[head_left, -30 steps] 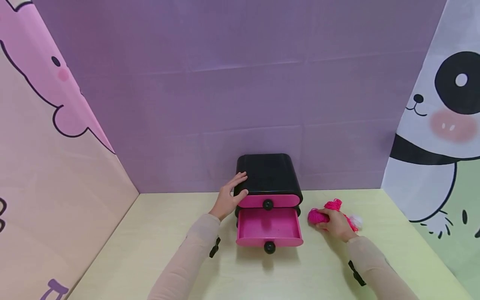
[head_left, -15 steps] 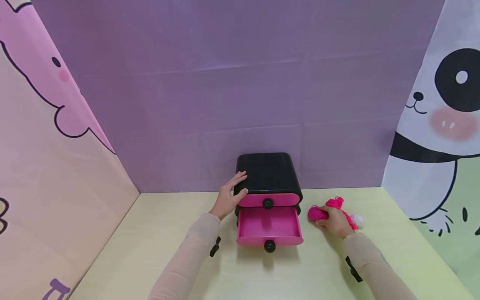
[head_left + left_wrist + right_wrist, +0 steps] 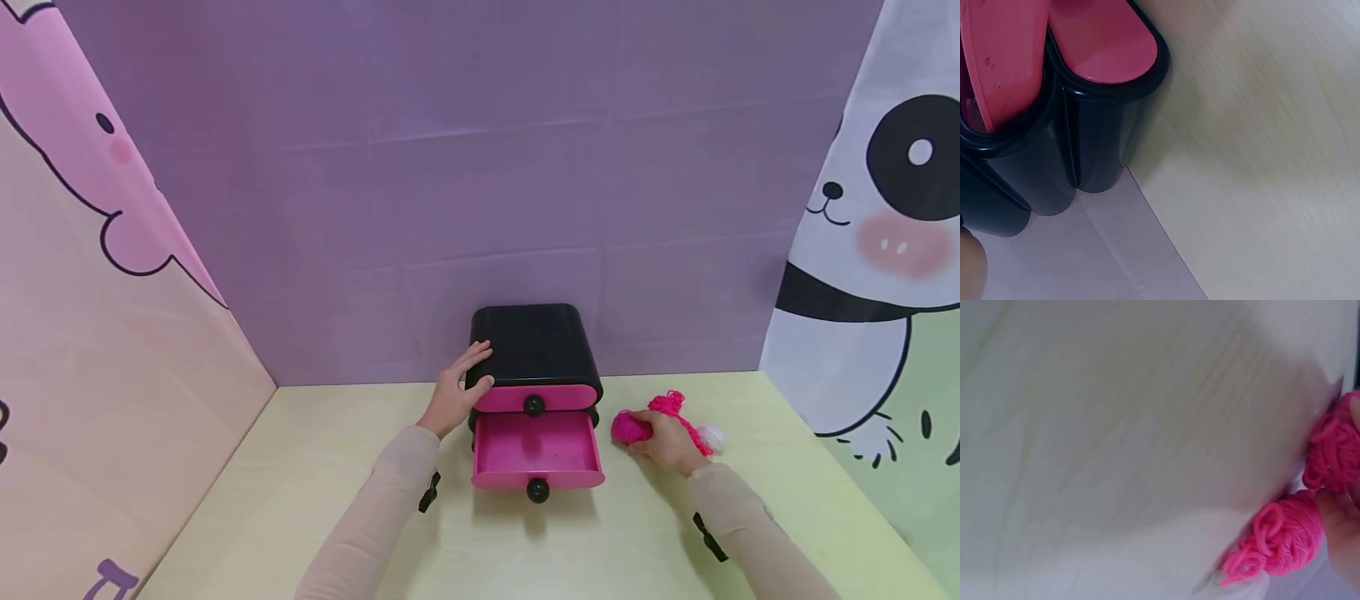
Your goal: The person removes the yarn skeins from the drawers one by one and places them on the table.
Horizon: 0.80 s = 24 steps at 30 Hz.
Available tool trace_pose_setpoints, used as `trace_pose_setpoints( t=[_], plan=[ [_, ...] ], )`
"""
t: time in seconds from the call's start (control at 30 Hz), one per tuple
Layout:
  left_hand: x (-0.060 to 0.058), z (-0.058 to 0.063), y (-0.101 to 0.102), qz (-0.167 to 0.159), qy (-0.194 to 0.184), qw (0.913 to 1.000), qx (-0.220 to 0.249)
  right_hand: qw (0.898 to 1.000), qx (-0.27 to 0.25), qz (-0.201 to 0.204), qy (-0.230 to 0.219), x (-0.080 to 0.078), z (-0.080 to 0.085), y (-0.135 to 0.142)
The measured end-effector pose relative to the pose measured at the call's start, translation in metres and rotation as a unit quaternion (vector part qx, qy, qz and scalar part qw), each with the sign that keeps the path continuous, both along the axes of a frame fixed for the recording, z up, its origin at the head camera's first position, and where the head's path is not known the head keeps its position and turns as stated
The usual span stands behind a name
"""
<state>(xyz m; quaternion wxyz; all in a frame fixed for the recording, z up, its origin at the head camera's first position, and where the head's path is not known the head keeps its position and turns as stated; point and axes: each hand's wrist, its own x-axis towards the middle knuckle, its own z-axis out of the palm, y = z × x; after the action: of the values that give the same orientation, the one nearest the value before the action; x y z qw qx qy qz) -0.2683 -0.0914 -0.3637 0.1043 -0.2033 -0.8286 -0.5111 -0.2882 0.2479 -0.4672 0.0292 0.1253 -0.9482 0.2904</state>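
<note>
A small black drawer unit point(image 3: 536, 342) with pink drawers stands against the back wall. One pink drawer point(image 3: 536, 454), below the top one, is pulled out, and nothing lies in it. My left hand point(image 3: 452, 398) rests on the unit's left upper edge, fingers extended over the top and thumb toward the front; the left wrist view catches only a sliver of it. To the right of the unit, my right hand point(image 3: 667, 442) holds a magenta yarn ball point(image 3: 630, 427) between thumb and fingers. A brighter pink yarn ball point(image 3: 1288, 534) lies right beside that hand.
A white ball point(image 3: 711, 437) sits behind the right hand, partly covered by pink strands. Black round knobs point(image 3: 537, 490) stick out from the drawer fronts. The pale wooden tabletop point(image 3: 262, 517) meets a purple back wall point(image 3: 360, 250) and printed side panels.
The head view has shifted slightly. My left hand stays on the drawer unit and my right hand stays at the magenta yarn ball, with only slight movement of the right forearm.
</note>
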Motion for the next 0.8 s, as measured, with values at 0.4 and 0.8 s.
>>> trace_pose_setpoints(
  t=[0.4, 0.8],
  plan=[
    [-0.026, -0.027, -0.005, 0.014, 0.005, 0.9999, 0.004, 0.998, -0.020, 0.021, 0.061, 0.011, 0.007, 0.002],
    [-0.025, -0.029, -0.004, 0.024, 0.002, 0.9997, -0.002, 0.990, -0.098, -0.006, 0.104, 0.050, 0.031, -0.014]
  ],
)
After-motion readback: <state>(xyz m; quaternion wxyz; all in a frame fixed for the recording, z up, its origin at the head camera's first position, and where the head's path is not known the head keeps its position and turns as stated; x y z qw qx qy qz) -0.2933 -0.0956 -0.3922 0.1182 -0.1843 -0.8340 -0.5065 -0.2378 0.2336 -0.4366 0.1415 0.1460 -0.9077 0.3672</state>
